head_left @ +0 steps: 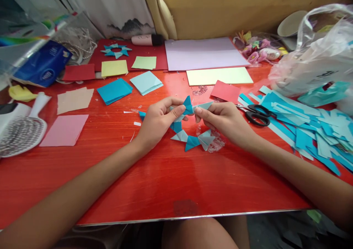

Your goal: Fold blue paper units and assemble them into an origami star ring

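Note:
My left hand (158, 118) and my right hand (222, 118) meet over the middle of the red table (154, 179). Both pinch a partly built ring of folded blue and light-blue paper pieces (193, 138). The left fingers close on a dark blue point at the ring's top. The right fingers grip a light-blue piece beside it. The lower half of the ring lies on the table between my wrists.
Black scissors (257, 114) lie just right of my right hand, beside a heap of blue paper strips (309, 127). Stacks of blue squares (114, 90) and other coloured sheets sit behind. A finished paper ring (116, 51), a plastic bag (314, 54) and a hairbrush (22, 131) are around.

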A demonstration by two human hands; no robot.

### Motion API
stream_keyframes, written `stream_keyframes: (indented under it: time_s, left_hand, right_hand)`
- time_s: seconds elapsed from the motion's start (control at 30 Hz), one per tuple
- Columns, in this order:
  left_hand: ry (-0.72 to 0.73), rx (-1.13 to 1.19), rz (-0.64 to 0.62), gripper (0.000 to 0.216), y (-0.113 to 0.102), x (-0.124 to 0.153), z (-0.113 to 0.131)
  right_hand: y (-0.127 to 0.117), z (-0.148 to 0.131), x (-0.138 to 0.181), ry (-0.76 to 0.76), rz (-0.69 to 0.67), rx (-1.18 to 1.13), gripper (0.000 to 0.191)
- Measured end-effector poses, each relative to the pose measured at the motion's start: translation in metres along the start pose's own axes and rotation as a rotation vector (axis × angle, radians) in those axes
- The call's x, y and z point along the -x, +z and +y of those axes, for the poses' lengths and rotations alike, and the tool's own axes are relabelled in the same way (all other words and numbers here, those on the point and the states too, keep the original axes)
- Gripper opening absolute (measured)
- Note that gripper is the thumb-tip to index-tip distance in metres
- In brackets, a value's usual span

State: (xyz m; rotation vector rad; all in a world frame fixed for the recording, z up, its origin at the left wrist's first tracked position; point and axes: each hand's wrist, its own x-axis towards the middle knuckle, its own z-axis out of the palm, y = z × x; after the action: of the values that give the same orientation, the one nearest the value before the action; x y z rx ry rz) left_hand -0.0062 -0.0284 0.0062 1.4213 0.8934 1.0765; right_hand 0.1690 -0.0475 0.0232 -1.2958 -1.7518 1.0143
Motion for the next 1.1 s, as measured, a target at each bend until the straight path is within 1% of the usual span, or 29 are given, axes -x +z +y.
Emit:
stream_keyframes:
  time_s: [0.43, 0.53, 0.63, 0.8, 0.87, 1.1]
  left_hand:
    - [0.011, -0.044, -0.031, 0.017, -0.001, -0.001, -0.001]
    - [-0.005, -0.058, -0.023, 0.018, -0.002, -0.002, -0.003]
    - [-0.033, -0.053, -0.017, 0.020, -0.004, -0.004, -0.004]
    - [-0.088, -0.020, -0.016, 0.024, -0.004, -0.005, -0.004]
    - [-0.106, -0.033, -0.015, 0.025, -0.004, -0.005, -0.004]
    - [-0.119, -0.007, -0.015, 0.023, -0.002, -0.005, -0.004]
  right_hand:
    - [0.006, 0.007, 0.000, 0.046, 0.044, -0.010, 0.043]
    - [0.004, 0.009, -0.002, 0.051, -0.009, 0.024, 0.045]
    - [0.000, 0.010, -0.006, 0.011, -0.085, 0.093, 0.047]
    - [-0.004, 0.013, -0.011, -0.029, -0.010, -0.021, 0.037]
    - [-0.003, 0.015, -0.011, -0.019, -0.004, -0.065, 0.033]
    - [0.005, 0.018, -0.007, 0.021, 0.085, -0.150, 0.027]
